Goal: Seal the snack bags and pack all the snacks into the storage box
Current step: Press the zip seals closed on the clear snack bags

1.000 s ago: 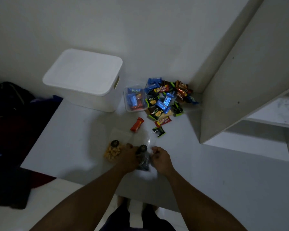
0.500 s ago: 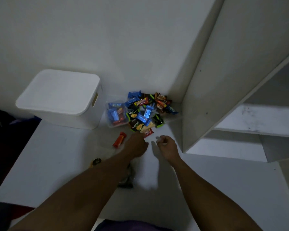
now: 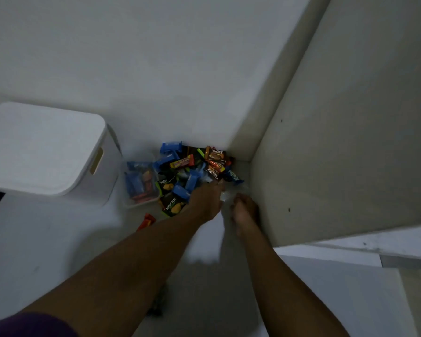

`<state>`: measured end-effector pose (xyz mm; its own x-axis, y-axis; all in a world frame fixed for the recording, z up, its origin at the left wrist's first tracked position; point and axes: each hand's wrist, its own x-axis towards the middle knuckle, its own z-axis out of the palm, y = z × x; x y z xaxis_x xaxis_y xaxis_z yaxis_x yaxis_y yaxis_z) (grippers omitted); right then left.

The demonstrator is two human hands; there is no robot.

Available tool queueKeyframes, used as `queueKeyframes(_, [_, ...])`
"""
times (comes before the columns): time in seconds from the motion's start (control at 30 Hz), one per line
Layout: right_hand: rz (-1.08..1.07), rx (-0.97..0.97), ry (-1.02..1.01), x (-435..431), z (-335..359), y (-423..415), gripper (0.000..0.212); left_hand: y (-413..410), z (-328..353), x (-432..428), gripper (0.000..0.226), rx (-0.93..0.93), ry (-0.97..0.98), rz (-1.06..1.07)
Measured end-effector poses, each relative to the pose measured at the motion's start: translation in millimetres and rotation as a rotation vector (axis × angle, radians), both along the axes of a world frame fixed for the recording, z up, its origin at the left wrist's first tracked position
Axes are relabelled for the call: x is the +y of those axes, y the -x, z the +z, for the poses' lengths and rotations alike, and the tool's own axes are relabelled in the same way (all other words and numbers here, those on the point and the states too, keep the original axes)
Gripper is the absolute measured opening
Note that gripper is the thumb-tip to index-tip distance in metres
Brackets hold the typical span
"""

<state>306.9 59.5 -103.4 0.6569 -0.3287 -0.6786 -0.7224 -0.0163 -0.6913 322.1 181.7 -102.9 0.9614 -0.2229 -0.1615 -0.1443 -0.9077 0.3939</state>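
Observation:
A pile of small wrapped snacks point(image 3: 192, 169) lies in the corner where the wall meets a side panel. My left hand point(image 3: 204, 203) reaches into the pile's near right edge, its fingertips hidden among the wrappers. My right hand point(image 3: 244, 210) sits just right of it with the fingers curled down onto a crumpled clear plastic bag point(image 3: 229, 194) that glints between the two hands. The white storage box point(image 3: 46, 152) stands at the left with its lid on. A dark filled snack bag point(image 3: 158, 302) lies half hidden under my left forearm.
A clear tub point(image 3: 141, 186) of blue and orange snacks stands between box and pile. An orange wrapper point(image 3: 146, 221) lies alone on the white table point(image 3: 58, 239). A tall white side panel point(image 3: 338, 154) walls in the right side, with a shelf point(image 3: 350, 244) behind it.
Both hands left the dark bag near the table's front edge and moved forward and right to the snack pile in the corner. The camera followed them.

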Motion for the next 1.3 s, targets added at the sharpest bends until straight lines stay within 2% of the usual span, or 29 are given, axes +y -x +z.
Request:
queueKeyframes(0.23, [-0.165, 0.072, 0.039, 9.2, -18.5, -21.8, 0.031, -11.3, -17.5, -9.4, 0.018, -0.010, -0.020, -0.007])
queueKeyframes(0.33, [-0.219, 0.087, 0.015, 13.4, -15.3, -24.3, 0.027, -12.7, -20.2, -7.2, 0.024, 0.023, 0.052, 0.039])
queueKeyframes(0.47, [-0.210, 0.050, 0.087, 17.3, 0.1, -26.5, 0.014, -11.7, -17.4, -1.5, 0.026, 0.072, 0.208, 0.047])
queueKeyframes(0.63, [-0.059, -0.103, 0.245, 23.5, 26.4, -27.2, 0.019, -9.1, -5.1, 1.9, 0.024, 0.061, 0.445, 0.099])
queueKeyframes(0.87, [0.277, -0.290, 0.414, 16.3, 109.2, -20.8, 0.017, -1.4, 46.6, 11.0, 0.025, -0.025, 0.628, 0.232])
queueKeyframes(1.0, [0.562, -0.412, 0.423, 14.0, 151.8, -12.1, 0.023, 8.3, 96.3, 29.3, 0.025, -0.029, 0.820, 0.329])
queueKeyframes(1.13, [0.819, -0.487, 0.381, 20.4, 206.4, 1.7, 0.017, 15.4, 143.7, 52.6, 0.035, 0.012, 0.938, 0.369])
queueKeyframes(1.2, [0.848, -0.551, 0.413, 27.1, 230.2, 8.6, 0.015, 22.3, 169.5, 65.1, 0.025, -0.048, 0.954, 0.354])
queueKeyframes(1.3, [0.784, -0.643, 0.402, 40.6, 258.2, 20.3, 0.017, 37.6, 205.7, 85.7, 0.014, -0.094, 1.025, 0.336])
